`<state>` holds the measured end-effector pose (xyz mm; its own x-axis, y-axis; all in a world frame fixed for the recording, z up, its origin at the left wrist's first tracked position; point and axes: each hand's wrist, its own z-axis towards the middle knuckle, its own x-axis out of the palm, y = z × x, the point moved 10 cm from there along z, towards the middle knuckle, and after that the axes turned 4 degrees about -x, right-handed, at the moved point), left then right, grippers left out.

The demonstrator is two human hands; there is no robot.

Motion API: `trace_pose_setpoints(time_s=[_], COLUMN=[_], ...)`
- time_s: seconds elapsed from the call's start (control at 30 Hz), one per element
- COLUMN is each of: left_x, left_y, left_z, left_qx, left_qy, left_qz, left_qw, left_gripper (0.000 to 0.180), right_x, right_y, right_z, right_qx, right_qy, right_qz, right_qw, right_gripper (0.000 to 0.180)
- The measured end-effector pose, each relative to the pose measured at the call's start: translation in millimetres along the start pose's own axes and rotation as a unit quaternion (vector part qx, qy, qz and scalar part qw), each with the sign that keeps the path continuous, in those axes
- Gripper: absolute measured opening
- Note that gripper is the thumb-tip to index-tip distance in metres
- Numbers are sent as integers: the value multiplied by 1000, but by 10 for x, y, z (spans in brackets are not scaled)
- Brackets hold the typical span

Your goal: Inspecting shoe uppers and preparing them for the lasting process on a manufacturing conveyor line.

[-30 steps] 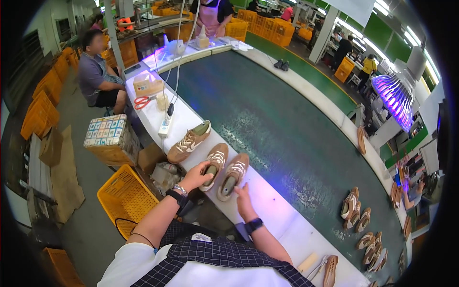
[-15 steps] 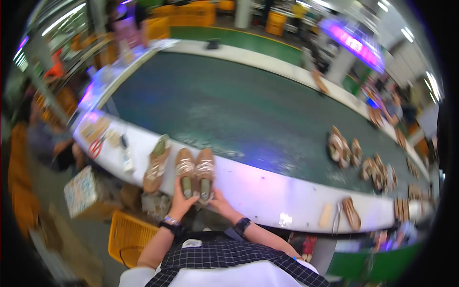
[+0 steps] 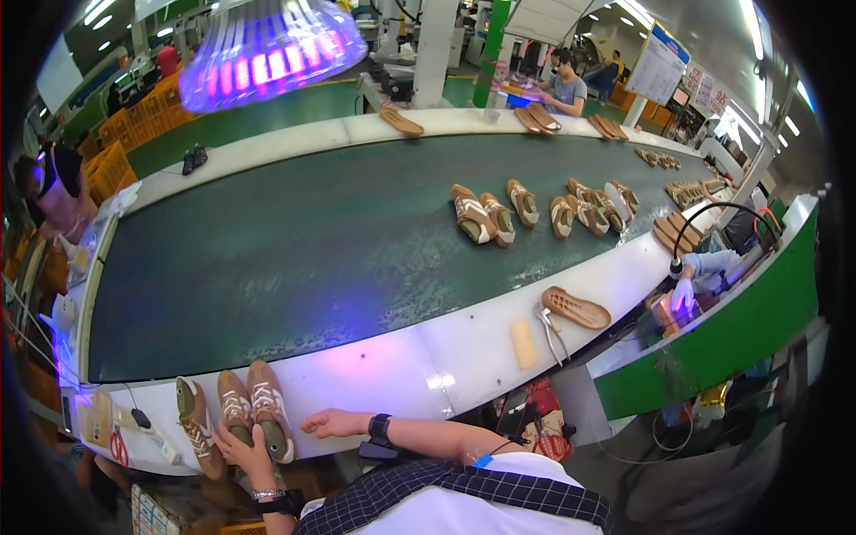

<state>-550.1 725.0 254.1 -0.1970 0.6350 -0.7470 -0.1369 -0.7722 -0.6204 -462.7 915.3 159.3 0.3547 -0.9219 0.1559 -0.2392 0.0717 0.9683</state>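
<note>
A factory hall with a long dark green conveyor belt [image 3: 339,241] running between white worktop [image 3: 392,370] edges fills the view, a purple-lit lamp [image 3: 267,49] hanging above it. At the near white edge, three tan suede sneakers with white stripes lie side by side, toes pointing away from the person: the left sneaker [image 3: 194,423] a little apart, the middle sneaker [image 3: 235,412] and the right sneaker [image 3: 267,412] touching each other. The left hand [image 3: 245,453] rests at the heels of the middle and right sneakers, its grip loosely curled around their heel ends; how firmly it holds them cannot be told. The right hand [image 3: 332,423] lies flat just beside the right sneaker, its grip open and holding nothing. Farther along the belt lie more tan sneakers [image 3: 486,214], and a brown ribbed sole [image 3: 578,309] and metal pliers [image 3: 553,332] sit on the white edge.
</note>
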Motion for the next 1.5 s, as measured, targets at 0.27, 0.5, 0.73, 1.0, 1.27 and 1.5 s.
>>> trace_pose_setpoints(time_s=[0.27, 0.5, 0.73, 1.0, 1.27, 1.5], left_x=[155, 202, 152, 309, 383, 357], left_y=[-392, -180, -222, -533, -850, -726], left_z=[-127, -137, -251, -298, -508, -378], left_qx=[-33, -49, -109, -101, 27, -62], left_qy=[23, -4, 28, 59, 76, 73], left_qz=[214, 238, 289, 357, 150, 45], left_qw=[976, 970, 950, 927, 985, 994], left_gripper=[87, 93, 95, 82, 76, 86], right_x=[-2300, -4940, -6210, -6206, -6015, -5351], right_y=[456, 1523, 1073, 1102, 1199, 301], right_z=[-771, -2464, -2963, -3093, -3037, -2764], right_qx=[-69, 44, 280, 272, 334, -98], right_qy=[-309, -586, -584, -602, -622, -486], right_qz=[-249, -534, -508, -562, -396, 307], right_qw=[915, 608, 568, 498, 587, 812], right_gripper=[41, 69, 90, 88, 88, 44])
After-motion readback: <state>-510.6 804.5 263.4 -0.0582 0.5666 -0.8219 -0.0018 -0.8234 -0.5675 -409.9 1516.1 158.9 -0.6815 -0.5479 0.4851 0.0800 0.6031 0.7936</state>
